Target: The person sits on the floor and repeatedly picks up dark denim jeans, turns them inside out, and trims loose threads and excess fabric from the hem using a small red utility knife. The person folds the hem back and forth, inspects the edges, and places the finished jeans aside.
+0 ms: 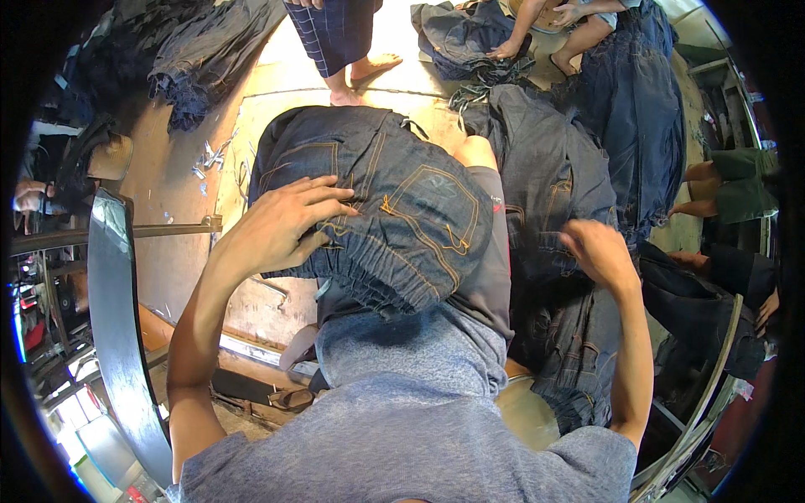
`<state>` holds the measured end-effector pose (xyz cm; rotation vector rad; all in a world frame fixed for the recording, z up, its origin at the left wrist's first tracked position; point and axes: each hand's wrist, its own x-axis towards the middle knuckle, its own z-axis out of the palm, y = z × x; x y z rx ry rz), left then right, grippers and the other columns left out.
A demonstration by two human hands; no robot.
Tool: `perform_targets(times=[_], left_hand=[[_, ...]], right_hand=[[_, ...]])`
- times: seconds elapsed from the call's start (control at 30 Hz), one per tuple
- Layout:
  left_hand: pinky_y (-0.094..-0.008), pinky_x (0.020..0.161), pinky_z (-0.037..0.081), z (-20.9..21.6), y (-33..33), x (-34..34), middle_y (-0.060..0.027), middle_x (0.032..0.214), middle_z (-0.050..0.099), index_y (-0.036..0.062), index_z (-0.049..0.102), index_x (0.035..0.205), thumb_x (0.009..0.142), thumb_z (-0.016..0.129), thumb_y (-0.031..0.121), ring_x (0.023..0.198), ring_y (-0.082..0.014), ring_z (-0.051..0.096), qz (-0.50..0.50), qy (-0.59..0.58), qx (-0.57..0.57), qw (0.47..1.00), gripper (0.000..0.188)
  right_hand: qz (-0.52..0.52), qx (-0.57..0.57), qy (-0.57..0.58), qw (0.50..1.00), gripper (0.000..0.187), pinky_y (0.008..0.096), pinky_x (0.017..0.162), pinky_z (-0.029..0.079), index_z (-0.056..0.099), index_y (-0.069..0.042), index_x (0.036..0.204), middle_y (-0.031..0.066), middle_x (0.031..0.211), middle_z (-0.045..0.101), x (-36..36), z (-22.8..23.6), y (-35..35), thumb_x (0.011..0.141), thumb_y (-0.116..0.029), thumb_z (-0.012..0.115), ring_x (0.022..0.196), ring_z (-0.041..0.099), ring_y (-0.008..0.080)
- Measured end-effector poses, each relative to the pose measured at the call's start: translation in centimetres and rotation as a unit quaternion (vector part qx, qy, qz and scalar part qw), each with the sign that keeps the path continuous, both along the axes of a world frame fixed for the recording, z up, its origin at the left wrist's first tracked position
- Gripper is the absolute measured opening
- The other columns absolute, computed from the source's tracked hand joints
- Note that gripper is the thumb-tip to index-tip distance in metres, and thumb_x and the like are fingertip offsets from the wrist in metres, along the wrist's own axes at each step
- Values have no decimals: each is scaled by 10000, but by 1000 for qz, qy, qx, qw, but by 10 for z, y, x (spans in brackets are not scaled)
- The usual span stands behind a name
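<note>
Denim bundle [432, 197] lies under the left hand [295, 215], fingers parted. Farther off, the right hand [600, 253] curls, grip unclear.

The tan floor [172, 268] is brightly lit farther off, with a glossy dark board [122, 327] at left.

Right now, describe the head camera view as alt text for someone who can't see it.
A seated person's left hand rests on a bundle of dark denim with orange stitching across their lap. Their right hand is beside it, near more piled denim. Beyond, a barefoot person stands on the pale floor.
</note>
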<state>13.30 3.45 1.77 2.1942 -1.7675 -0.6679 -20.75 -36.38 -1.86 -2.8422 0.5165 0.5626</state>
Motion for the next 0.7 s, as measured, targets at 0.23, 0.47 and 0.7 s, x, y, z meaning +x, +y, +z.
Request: perform_targets(times=[0.23, 0.47, 0.7], left_hand=[[-322, 885, 543, 22, -67, 27, -83, 1066, 799, -9, 767, 1194, 1062, 675, 196, 938, -160, 713, 375, 352, -204, 833, 260], [-274, 942, 548, 56, -163, 20, -31, 1144, 805, 54, 789, 1245, 1090, 654, 114, 1021, -110, 716, 355, 448, -359, 738, 214], [-306, 939, 539, 152, -162, 24, -50, 1141, 770, -17, 741, 1265, 1054, 662, 69, 1045, -132, 694, 278, 328, -676, 598, 241]], right_hand=[[-118, 445, -36, 887, 700, 355, 761, 569, 801, 18, 948, 80, 825, 770, 109, 41, 73, 1149, -601, 544, 812, 726, 166], [-288, 577, -259, 719, 952, 565, 1038, 569, 238, -47, 1692, 143, 1571, 559, 188, 47, 126, 1035, -437, 805, 1426, 564, 281], [-196, 590, -596, 508, 361, 380, 961, 609, 616, -99, 1445, 39, 1341, 711, 247, 98, 76, 1097, -97, 710, 1166, 704, 150]])
